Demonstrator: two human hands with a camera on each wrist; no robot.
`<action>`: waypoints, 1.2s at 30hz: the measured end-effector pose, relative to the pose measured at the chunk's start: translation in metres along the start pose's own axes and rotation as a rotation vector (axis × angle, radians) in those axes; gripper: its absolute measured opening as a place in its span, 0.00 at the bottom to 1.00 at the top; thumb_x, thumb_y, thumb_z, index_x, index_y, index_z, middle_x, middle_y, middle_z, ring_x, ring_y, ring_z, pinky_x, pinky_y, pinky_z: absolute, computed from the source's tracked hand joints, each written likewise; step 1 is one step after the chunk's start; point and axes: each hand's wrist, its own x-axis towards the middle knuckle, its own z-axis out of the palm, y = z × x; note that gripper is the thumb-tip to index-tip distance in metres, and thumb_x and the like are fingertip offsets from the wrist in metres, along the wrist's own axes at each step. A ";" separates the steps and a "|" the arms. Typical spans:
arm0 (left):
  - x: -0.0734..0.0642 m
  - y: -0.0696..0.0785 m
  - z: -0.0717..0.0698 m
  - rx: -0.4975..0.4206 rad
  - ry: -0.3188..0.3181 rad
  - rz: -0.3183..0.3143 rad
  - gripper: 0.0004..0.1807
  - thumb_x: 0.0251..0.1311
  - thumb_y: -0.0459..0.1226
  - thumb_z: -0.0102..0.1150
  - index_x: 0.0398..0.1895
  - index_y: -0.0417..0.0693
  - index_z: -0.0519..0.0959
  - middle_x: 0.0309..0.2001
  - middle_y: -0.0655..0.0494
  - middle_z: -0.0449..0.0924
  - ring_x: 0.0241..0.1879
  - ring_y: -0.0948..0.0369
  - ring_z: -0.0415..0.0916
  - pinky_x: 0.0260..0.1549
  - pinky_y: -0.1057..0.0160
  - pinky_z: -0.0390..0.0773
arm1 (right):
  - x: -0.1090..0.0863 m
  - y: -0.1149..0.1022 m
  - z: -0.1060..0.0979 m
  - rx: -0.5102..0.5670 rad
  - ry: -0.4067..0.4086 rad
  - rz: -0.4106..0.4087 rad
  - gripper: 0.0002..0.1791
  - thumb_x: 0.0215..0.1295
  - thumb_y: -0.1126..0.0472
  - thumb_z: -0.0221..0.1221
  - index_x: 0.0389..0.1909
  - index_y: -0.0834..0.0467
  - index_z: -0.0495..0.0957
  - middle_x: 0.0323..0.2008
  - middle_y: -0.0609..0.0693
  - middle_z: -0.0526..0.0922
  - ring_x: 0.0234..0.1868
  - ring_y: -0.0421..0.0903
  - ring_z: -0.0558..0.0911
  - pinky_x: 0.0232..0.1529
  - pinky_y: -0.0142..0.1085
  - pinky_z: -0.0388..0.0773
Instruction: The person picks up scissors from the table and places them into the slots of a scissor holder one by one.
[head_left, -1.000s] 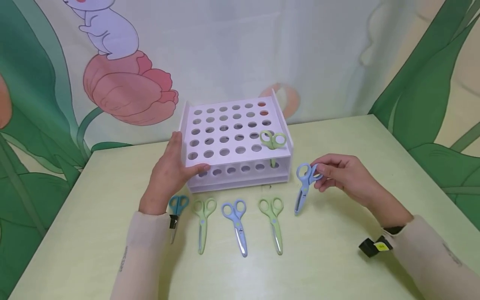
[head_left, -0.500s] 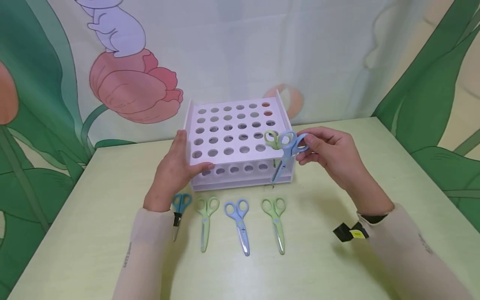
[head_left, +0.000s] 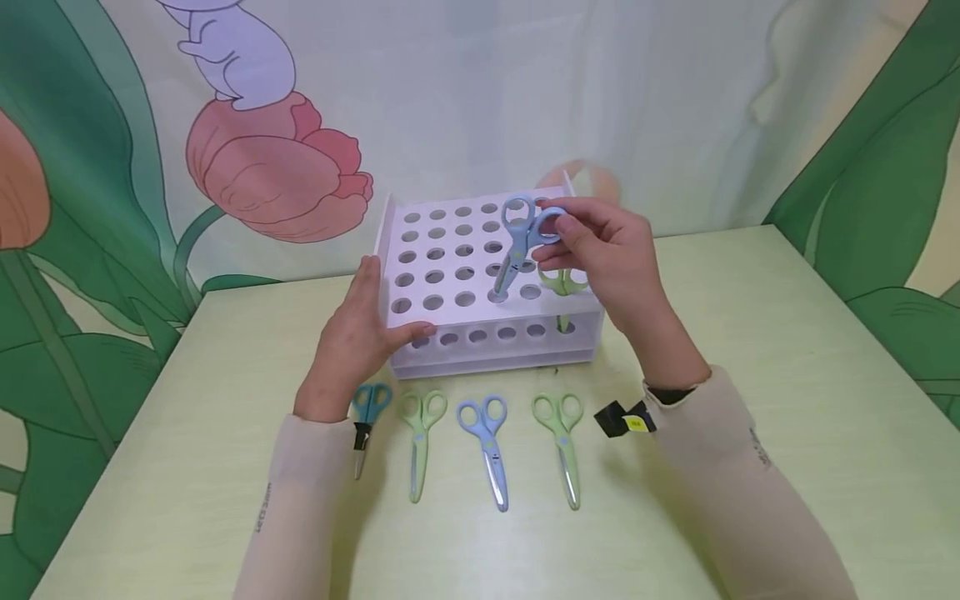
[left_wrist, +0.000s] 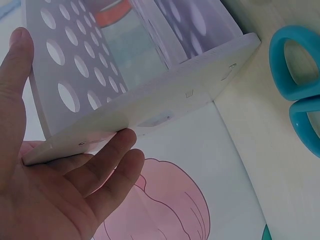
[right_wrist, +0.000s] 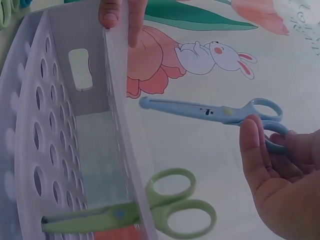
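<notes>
Nearest me on the pale green counter (head_left: 750,333) lie four small scissors in a row: teal-handled scissors (head_left: 367,417), light green scissors (head_left: 420,437), blue scissors (head_left: 487,442) and another light green pair (head_left: 562,437). Behind them my left hand (head_left: 348,346) grips the left wall of the white plastic rack with round holes (head_left: 450,267). Above it my right hand (head_left: 607,258) pinches the pale blue plastic-handled scissors (head_left: 517,242) by a loop, tip down at a front-row hole, beside green scissors standing in the rack (head_left: 561,283).
</notes>
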 end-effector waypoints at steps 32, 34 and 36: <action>0.003 -0.002 0.001 -0.010 0.014 0.011 0.67 0.49 0.55 0.78 0.82 0.46 0.41 0.78 0.44 0.50 0.65 0.45 0.62 0.60 0.43 0.68 | 0.011 0.028 0.019 -0.426 -0.136 0.278 0.15 0.72 0.65 0.61 0.56 0.62 0.84 0.39 0.58 0.85 0.19 0.51 0.82 0.22 0.34 0.79; 0.003 -0.002 0.001 -0.012 0.015 0.013 0.67 0.49 0.55 0.78 0.82 0.47 0.41 0.77 0.44 0.52 0.63 0.46 0.63 0.59 0.44 0.69 | 0.010 0.028 0.019 -0.461 -0.155 0.287 0.14 0.72 0.65 0.61 0.55 0.62 0.84 0.38 0.59 0.85 0.18 0.54 0.81 0.21 0.36 0.79; 0.003 -0.003 0.002 -0.013 0.015 0.014 0.67 0.49 0.54 0.78 0.82 0.47 0.42 0.76 0.44 0.53 0.61 0.46 0.64 0.58 0.44 0.69 | 0.009 0.028 0.019 -0.492 -0.172 0.304 0.14 0.71 0.65 0.62 0.54 0.61 0.84 0.36 0.58 0.85 0.18 0.57 0.81 0.20 0.37 0.78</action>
